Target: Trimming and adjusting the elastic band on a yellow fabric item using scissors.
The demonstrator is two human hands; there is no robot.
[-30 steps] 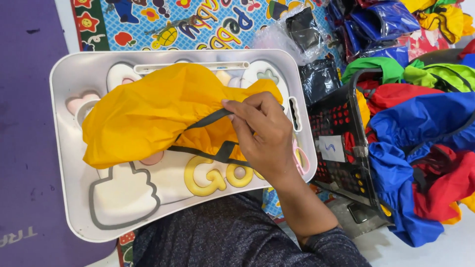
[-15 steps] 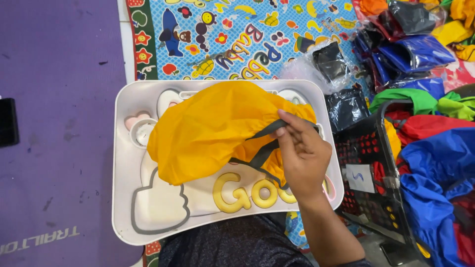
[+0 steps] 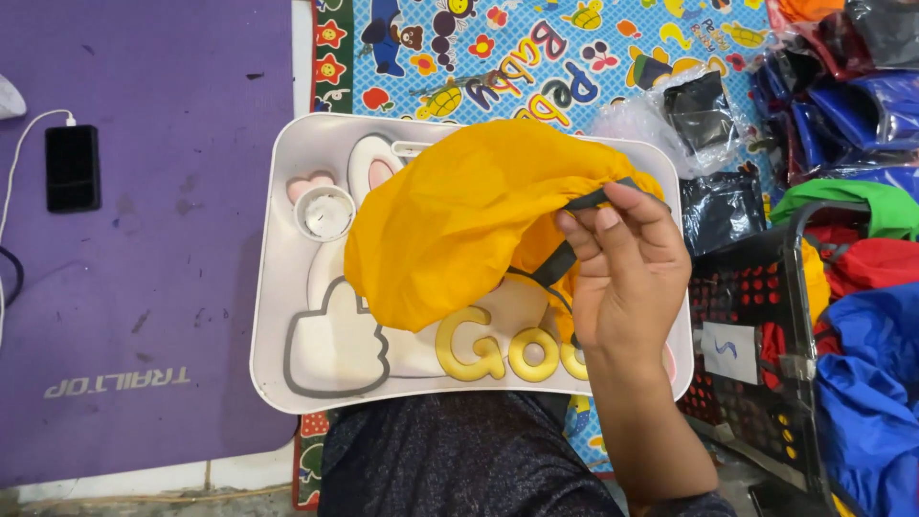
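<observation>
One right hand (image 3: 627,278) pinching black strap (image 3: 560,263) of yellow bag (image 3: 459,220) on tray (image 3: 278,287), fingers together, bag not folded yet

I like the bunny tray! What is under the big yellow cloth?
The yellow cloth lies on a white tray. Gold letters, bunny ears and a small round cup peek out. The tray's middle is covered. The right hand pinches the cloth's dark strap.

White lap tray (image 3: 278,287), yellow fabric (image 3: 459,220) on it
</observation>
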